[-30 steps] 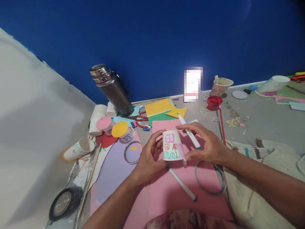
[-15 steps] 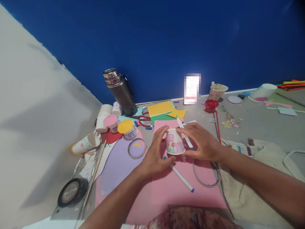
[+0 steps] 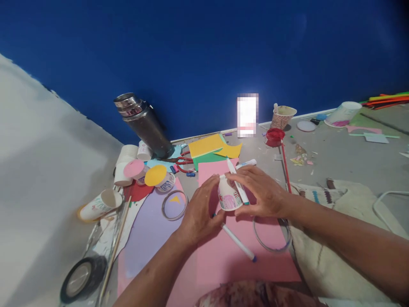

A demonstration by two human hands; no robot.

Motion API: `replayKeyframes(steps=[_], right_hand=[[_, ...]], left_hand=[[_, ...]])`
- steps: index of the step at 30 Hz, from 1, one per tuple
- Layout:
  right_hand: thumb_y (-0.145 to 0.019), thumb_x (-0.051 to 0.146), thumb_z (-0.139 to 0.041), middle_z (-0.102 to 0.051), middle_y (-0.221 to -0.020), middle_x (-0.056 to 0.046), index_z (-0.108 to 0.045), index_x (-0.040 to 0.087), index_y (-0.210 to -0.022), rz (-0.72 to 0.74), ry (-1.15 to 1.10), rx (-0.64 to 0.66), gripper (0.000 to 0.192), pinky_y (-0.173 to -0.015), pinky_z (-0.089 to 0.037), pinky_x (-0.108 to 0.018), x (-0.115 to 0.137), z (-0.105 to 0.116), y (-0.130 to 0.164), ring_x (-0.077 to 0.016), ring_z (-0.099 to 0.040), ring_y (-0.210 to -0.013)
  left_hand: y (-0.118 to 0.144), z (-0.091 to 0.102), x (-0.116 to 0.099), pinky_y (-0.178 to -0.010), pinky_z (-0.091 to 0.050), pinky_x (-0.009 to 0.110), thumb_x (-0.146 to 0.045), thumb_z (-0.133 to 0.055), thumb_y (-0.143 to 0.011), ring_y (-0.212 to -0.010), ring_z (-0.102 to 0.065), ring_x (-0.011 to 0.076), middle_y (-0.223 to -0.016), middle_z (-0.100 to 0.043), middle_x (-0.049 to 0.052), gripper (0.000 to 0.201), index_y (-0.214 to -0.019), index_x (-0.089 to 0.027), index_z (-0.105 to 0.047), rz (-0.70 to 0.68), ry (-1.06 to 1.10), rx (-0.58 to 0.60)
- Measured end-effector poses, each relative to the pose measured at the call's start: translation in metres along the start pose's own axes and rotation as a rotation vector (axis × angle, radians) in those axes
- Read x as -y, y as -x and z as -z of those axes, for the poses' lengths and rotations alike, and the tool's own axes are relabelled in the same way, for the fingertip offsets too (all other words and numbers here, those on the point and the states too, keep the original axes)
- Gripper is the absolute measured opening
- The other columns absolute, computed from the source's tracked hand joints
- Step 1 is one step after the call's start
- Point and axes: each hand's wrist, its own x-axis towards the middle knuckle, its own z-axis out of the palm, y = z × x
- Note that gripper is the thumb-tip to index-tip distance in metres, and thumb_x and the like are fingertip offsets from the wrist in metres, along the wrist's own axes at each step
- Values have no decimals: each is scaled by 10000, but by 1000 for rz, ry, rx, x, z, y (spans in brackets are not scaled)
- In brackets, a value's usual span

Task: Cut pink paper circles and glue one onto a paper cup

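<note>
A small white paper cup [image 3: 227,197] with coloured marker drawings on its side is held upside down above a pink sheet [image 3: 220,266]. My left hand [image 3: 203,209] curves around its left side, fingertips at the top and thumb low. From the right, my right hand [image 3: 263,192] grips the cup with fingers and thumb. A white marker [image 3: 238,181] with a teal end also lies in the right hand, slanting against the cup. Below the hands, another white marker [image 3: 238,241] with a blue end rests on the pink sheet, its upper end partly behind my left thumb.
Tape rings [image 3: 174,205] and a larger ring [image 3: 271,247] lie either side. Cups with a yellow disc [image 3: 155,175] and pink disc [image 3: 134,169] stand left, near a dark flask [image 3: 147,128] and red-handled pliers [image 3: 183,160]. Cloth [image 3: 332,238] lies right.
The cup has turned between my hands, so a pink patch of the drawing now faces me. Both hands stay around it. The whole view has shifted slightly.
</note>
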Motion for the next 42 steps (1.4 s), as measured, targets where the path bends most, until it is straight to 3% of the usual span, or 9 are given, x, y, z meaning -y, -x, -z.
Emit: replayKeyframes(steps=[3,6,10,16,23,30,33,37,42], right_hand=[[-805,498,-795,-639,-1288,-157,-414,230,-1475,-106,-60,-124,816,-977,-484,-520,-2,3,1,-342,-580,-1135],[-847,437,-764,-626,-1295,-140,-453,260,-1448,-210,-100,-202,700,-968,-496,-514,-5,7,2,-335,-573,-1160],[-795,510,-799,-600,-1319,-162,-409,247,-1490,-198,-131,-139,839,-969,-499,-533,-9,5,3,-360,-557,-1183],[-851,432,-755,-632,-1246,-160,-397,215,-1490,-140,-82,-37,764,-957,-503,-535,-18,-3,7,-347,-571,-1132],[-943,280,-651,-684,-1135,-119,-536,238,-1337,-206,-104,-142,412,-889,-531,-467,-30,-8,9,-283,-609,-1042],[-956,193,-601,-736,-963,-58,-643,272,-1174,-241,-114,-208,236,-759,-546,-373,-32,-7,7,-224,-663,-860],[-958,190,-581,-744,-886,-37,-672,270,-1065,-262,-113,-189,161,-690,-535,-333,-33,-6,6,-200,-672,-780],[-958,227,-578,-733,-814,-35,-692,261,-988,-276,-98,-174,122,-659,-523,-323,-34,-7,9,-198,-673,-719],[-957,253,-585,-734,-791,-34,-705,242,-968,-299,-69,-131,121,-644,-522,-301,-36,-9,12,-184,-670,-689]], left_hand=[[-3,1,-4,-1155,-399,520,-92,-654,-716,-1400,-464,314,-1521,-464,136,801,-1455,-245,-385,107,185,-99],[-8,5,-11,-1162,-392,456,-97,-666,-737,-1408,-456,280,-1491,-478,113,719,-1392,-261,-419,241,558,-184],[-15,13,-17,-1109,-428,408,-107,-731,-716,-1373,-489,270,-1410,-545,97,666,-1298,-268,-449,363,929,-189],[-15,18,-12,-984,-489,335,-138,-806,-656,-1304,-542,266,-1365,-594,59,735,-1289,-298,-469,488,1122,-201],[-14,17,-6,-943,-508,324,-164,-866,-570,-1301,-544,297,-1341,-620,78,822,-1310,-262,-520,600,1281,-235],[-15,22,-8,-1023,-488,413,-158,-875,-549,-1232,-596,306,-1269,-670,86,827,-1306,-244,-553,717,1354,-282],[-15,25,-6,-1032,-474,427,-187,-832,-590,-1211,-612,305,-1191,-708,87,754,-1298,-227,-576,735,1489,-278],[-13,26,1,-974,-490,437,-365,-755,-698,-1253,-596,336,-1223,-711,145,624,-1274,-176,-607,757,1747,-142],[-13,25,4,-806,-518,359,-526,-714,-769,-938,-707,261,-1033,-768,128,490,-1079,-147,-716,762,1912,-128]])
